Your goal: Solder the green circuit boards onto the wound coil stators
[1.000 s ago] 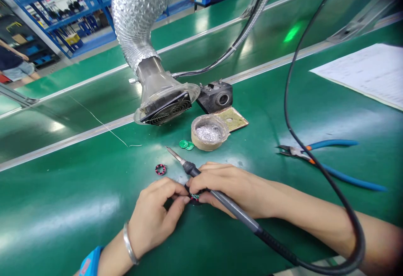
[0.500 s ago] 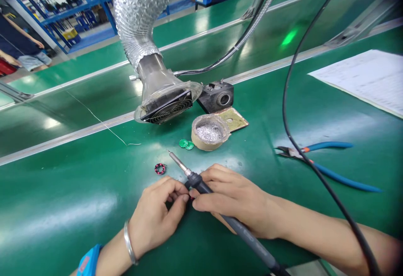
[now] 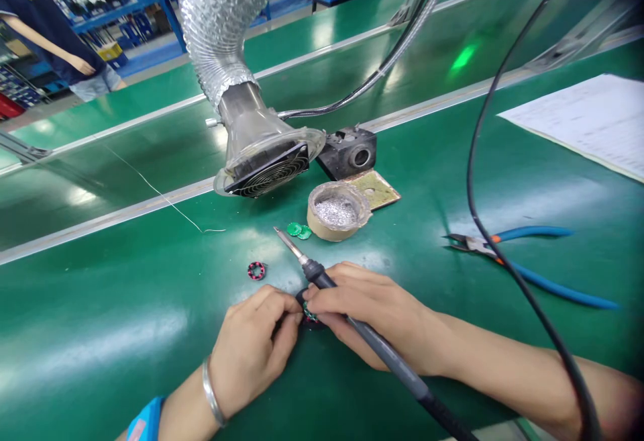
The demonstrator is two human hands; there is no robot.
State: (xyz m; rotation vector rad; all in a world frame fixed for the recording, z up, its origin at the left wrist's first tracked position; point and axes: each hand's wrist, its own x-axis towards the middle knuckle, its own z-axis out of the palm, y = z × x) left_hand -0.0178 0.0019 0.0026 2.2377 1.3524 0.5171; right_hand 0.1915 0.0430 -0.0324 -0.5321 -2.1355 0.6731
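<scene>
L hand [image 3: 254, 340] pinching small green-and-dark part [image 3: 310, 313], btwn both hands; R hand [image 3: 387, 303] grasping soldering iron [image 3: 371, 339], also touching part. Pink-black ring [image 3: 256, 270] just beyond L hand; cutters [image 3: 479, 245] right of R.

Blk soldering iron [image 3: 387, 356] slants near grn/pink part [image 3: 310, 315], prob. round, btwn hands [image 3: 255, 346].

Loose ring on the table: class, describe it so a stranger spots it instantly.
Find the silver duct ending in a fan hood. Below it, just beyond the left hand, lies a small loose ring. Red-and-black banding distinguishes it from the green discs nearby.
</scene>
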